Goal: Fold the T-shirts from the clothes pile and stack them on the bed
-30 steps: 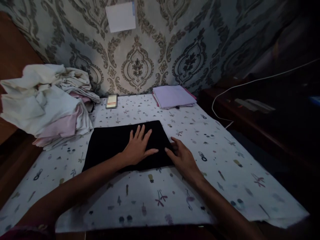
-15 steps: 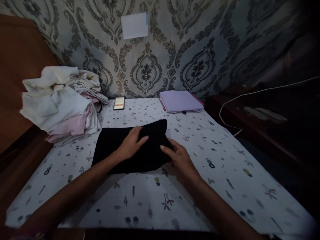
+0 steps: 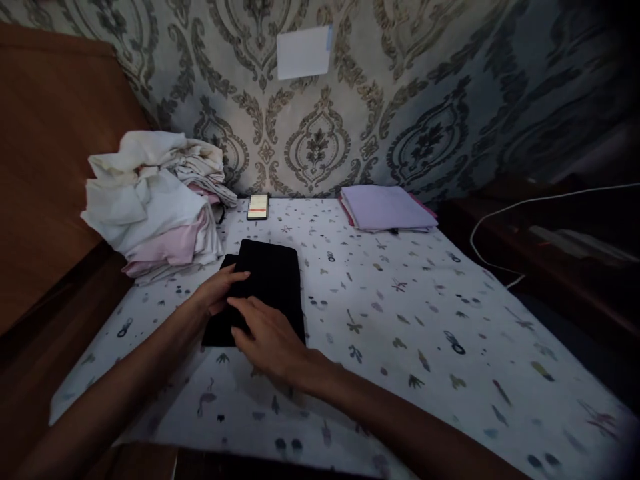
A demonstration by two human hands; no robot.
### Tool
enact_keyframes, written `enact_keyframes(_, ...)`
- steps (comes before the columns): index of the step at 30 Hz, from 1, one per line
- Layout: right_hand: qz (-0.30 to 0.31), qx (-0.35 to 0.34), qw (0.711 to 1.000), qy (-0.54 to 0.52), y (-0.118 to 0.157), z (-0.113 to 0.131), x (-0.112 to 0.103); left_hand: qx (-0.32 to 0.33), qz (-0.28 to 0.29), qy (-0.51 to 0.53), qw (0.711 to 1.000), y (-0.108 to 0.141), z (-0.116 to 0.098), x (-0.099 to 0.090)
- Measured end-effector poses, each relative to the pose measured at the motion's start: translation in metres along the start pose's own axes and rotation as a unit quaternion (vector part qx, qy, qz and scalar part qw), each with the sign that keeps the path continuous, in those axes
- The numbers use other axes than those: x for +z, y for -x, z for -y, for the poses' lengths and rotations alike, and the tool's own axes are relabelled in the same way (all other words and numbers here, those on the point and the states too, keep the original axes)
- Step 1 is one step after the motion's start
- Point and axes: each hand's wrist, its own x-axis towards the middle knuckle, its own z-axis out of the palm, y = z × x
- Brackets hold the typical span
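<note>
A piece of black cloth lies on the printed bedsheet, its right part doubled over the left. A strip of the lower layer shows along the left side. My left hand rests on that left side, fingers stretched out and thumb apart, touching the fold's edge. Close beside it, my right hand reaches over the cloth with thumb and fingers at the edge of the upper layer, which it appears to hold. The cloth under both palms is hidden.
A heap of white and pink cloths stands at the left by a brown wooden panel. A lit phone lies near the wall. Folded lilac fabric sits at the back right. A white cable hangs beyond the right edge.
The cloth's right part has been folded over to the left, making it narrower. My right hand has moved left with it, up to my left hand. The view has turned slightly left.
</note>
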Motion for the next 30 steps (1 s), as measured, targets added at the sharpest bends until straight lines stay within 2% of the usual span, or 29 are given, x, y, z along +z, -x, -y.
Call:
enact_keyframes(2, -0.018, -0.059, 0.998, -0.01, 0.005, -0.004, 0.002, -0.004, 0.0, 0.022, 1.0, 0.001, 0.003, -0.008)
enact_keyframes(5, -0.1, -0.134, 0.986, 0.004, 0.012, -0.014, 0.005, -0.006, 0.0, 0.034, 0.999, 0.006, 0.003, -0.02)
enact_keyframes(7, -0.139, -0.161, 0.977, 0.034, 0.015, -0.02, 0.007, -0.009, -0.006, 0.035, 0.999, 0.009, 0.002, -0.028)
enact_keyframes(9, -0.147, -0.172, 0.972, 0.064, 0.016, -0.024, 0.01, -0.011, -0.012, 0.033, 0.999, 0.01, 0.002, -0.035)
enact_keyframes(12, -0.118, -0.156, 0.974, 0.111, 0.017, -0.027, 0.016, -0.007, -0.016, 0.02, 1.0, 0.006, 0.004, -0.042)
enact_keyframes(16, -0.034, -0.129, 0.978, 0.162, 0.014, -0.024, 0.025, 0.014, -0.042, -0.018, 0.999, -0.001, 0.006, -0.051)
enact_keyframes(19, 0.014, -0.132, 0.975, 0.179, 0.011, -0.021, 0.029, 0.039, -0.069, -0.117, 0.99, 0.002, 0.002, -0.057)
enact_keyframes(20, 0.023, -0.134, 0.974, 0.181, 0.01, -0.02, 0.03, 0.057, -0.088, -0.191, 0.976, 0.005, 0.0, -0.057)
enact_keyframes(21, 0.03, -0.136, 0.973, 0.183, 0.01, -0.02, 0.03, 0.086, -0.117, -0.285, 0.948, 0.009, -0.004, -0.055)
enact_keyframes(22, 0.035, -0.139, 0.973, 0.184, 0.009, -0.02, 0.031, 0.124, -0.151, -0.387, 0.901, 0.013, -0.007, -0.05)
enact_keyframes(23, 0.038, -0.142, 0.972, 0.184, 0.009, -0.02, 0.031, 0.167, -0.18, -0.482, 0.841, 0.017, -0.011, -0.043)
enact_keyframes(24, 0.04, -0.146, 0.971, 0.185, 0.009, -0.021, 0.03, 0.209, -0.193, -0.557, 0.78, 0.019, -0.013, -0.033)
enact_keyframes(25, 0.041, -0.149, 0.97, 0.186, 0.009, -0.021, 0.03, 0.248, -0.178, -0.608, 0.733, 0.019, -0.015, -0.021)
enact_keyframes(26, 0.041, -0.153, 0.97, 0.187, 0.008, -0.022, 0.03, 0.281, -0.13, -0.636, 0.707, 0.017, -0.015, -0.008)
enact_keyframes(29, 0.034, -0.16, 0.969, 0.186, 0.008, -0.025, 0.031, 0.334, 0.092, -0.636, 0.69, -0.001, -0.006, 0.025)
enact_keyframes(30, 0.032, -0.163, 0.969, 0.183, 0.008, -0.026, 0.032, 0.337, 0.144, -0.634, 0.681, -0.01, -0.001, 0.031)
